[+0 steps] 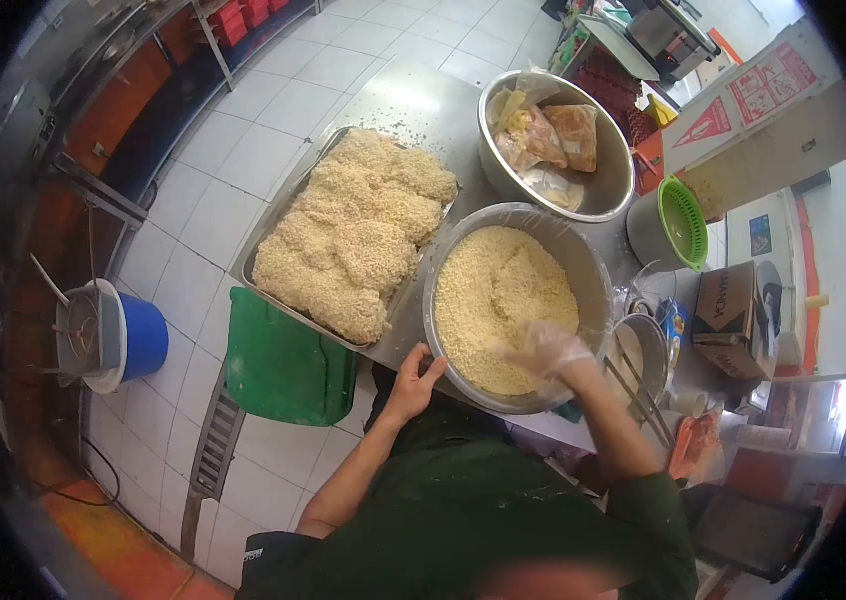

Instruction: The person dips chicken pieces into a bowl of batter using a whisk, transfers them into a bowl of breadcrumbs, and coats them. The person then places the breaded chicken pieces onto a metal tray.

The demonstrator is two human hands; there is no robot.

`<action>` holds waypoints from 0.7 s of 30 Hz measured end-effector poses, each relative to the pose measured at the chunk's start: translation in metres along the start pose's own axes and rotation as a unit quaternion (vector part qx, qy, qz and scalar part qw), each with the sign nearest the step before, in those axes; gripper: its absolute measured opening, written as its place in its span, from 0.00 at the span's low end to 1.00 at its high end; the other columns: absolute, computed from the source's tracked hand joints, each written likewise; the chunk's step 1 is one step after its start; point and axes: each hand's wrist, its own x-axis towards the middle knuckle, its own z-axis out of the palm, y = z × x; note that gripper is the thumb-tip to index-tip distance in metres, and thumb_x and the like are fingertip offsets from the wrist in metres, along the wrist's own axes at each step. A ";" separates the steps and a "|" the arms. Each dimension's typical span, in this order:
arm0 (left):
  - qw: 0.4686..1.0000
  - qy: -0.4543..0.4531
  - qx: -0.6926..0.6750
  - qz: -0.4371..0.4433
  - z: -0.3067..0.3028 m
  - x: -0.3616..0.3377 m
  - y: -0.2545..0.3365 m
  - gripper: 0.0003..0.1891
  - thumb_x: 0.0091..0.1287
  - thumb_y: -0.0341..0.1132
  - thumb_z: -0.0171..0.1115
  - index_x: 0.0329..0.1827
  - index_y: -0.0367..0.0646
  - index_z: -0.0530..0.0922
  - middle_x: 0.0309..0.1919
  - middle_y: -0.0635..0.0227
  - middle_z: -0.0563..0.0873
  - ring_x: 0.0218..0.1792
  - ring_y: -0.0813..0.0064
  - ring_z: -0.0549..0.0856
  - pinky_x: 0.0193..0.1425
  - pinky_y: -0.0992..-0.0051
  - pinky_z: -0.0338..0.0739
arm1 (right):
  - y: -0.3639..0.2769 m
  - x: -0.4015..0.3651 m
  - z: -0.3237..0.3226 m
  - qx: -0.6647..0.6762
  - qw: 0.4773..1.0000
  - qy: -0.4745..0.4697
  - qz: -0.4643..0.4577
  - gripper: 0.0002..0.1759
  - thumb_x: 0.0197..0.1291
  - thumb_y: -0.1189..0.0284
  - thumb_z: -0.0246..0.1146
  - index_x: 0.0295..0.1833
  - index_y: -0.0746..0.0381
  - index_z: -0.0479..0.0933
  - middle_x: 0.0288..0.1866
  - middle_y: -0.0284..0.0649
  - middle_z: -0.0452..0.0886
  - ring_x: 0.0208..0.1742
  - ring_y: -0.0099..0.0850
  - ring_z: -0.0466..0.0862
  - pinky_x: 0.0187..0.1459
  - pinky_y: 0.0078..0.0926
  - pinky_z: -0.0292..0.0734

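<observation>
A large metal bowl (595, 270) of pale yellow crumbs (473, 300) stands at the table's near edge. Over the crumbs at the bowl's near right is my right hand (550, 355), in a clear plastic glove; motion smears its fingers. My bare left hand (411, 390) is at the bowl's lower left side by the table edge, thumb and forefinger apart, the fingertips close against the bowl's outer wall. Left of the bowl, a metal tray (265, 268) carries a heap of crumb-coated pieces (358, 225). What lies under the crumbs in the bowl is hidden.
Behind stands another metal bowl (615, 150) with bagged food. On the right are a green strainer (683, 222), a pot (655, 350) with tongs (643, 400), and a cardboard box (725, 310). A green bin (288, 365) and blue bucket (146, 335) are on the floor.
</observation>
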 end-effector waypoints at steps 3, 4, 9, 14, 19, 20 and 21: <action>1.000 0.007 0.008 -0.010 0.001 -0.001 -0.003 0.10 0.67 0.38 0.58 0.43 0.40 0.74 0.34 0.74 0.79 0.38 0.84 0.75 0.46 0.80 0.70 | -0.020 -0.011 0.025 0.077 0.996 -0.016 0.045 0.45 0.49 0.42 0.57 0.60 0.71 0.66 0.51 0.63 0.75 0.56 0.51 0.75 0.57 0.38 0.68; 1.000 0.012 0.001 -0.012 0.002 -0.001 -0.004 0.10 0.67 0.38 0.58 0.42 0.40 0.74 0.34 0.74 0.79 0.38 0.85 0.75 0.46 0.80 0.69 | -0.030 -0.010 0.032 0.079 0.996 -0.018 0.047 0.45 0.49 0.42 0.57 0.60 0.71 0.66 0.51 0.63 0.75 0.56 0.51 0.75 0.57 0.38 0.68; 1.000 0.016 -0.026 0.004 0.004 0.000 -0.010 0.10 0.67 0.38 0.58 0.42 0.41 0.74 0.35 0.74 0.79 0.39 0.84 0.74 0.47 0.81 0.69 | -0.017 0.024 0.102 0.291 0.949 0.087 0.086 0.39 0.49 0.58 0.65 0.63 0.70 0.63 0.51 0.52 0.77 0.56 0.40 0.76 0.57 0.30 0.69; 0.999 0.005 0.026 0.032 0.000 0.002 -0.012 0.10 0.67 0.39 0.57 0.42 0.41 0.72 0.35 0.74 0.78 0.37 0.85 0.74 0.45 0.81 0.70 | 0.023 0.037 0.062 0.436 0.892 0.116 -0.004 0.30 0.52 0.63 0.64 0.58 0.69 0.67 0.48 0.46 0.79 0.47 0.35 0.78 0.50 0.27 0.72; 1.000 0.015 -0.008 0.006 0.003 -0.003 -0.009 0.10 0.67 0.38 0.58 0.42 0.40 0.74 0.34 0.73 0.79 0.39 0.84 0.74 0.47 0.80 0.69 | -0.016 0.001 -0.012 0.603 0.770 0.161 0.128 0.29 0.53 0.60 0.65 0.54 0.70 0.70 0.45 0.47 0.80 0.41 0.36 0.80 0.47 0.31 0.75; 0.999 0.026 -0.001 0.024 0.003 0.000 -0.008 0.10 0.67 0.38 0.58 0.42 0.40 0.74 0.34 0.73 0.79 0.38 0.85 0.75 0.46 0.80 0.69 | -0.015 0.004 0.002 0.447 0.875 0.108 0.148 0.30 0.53 0.58 0.65 0.53 0.70 0.71 0.45 0.49 0.80 0.41 0.38 0.81 0.47 0.33 0.75; 0.999 0.031 -0.006 0.029 0.002 0.003 -0.008 0.10 0.67 0.38 0.58 0.42 0.40 0.74 0.34 0.73 0.79 0.38 0.85 0.75 0.46 0.80 0.69 | -0.014 0.006 0.014 0.270 0.948 0.050 0.164 0.31 0.52 0.56 0.65 0.52 0.70 0.72 0.45 0.51 0.80 0.41 0.39 0.81 0.47 0.35 0.75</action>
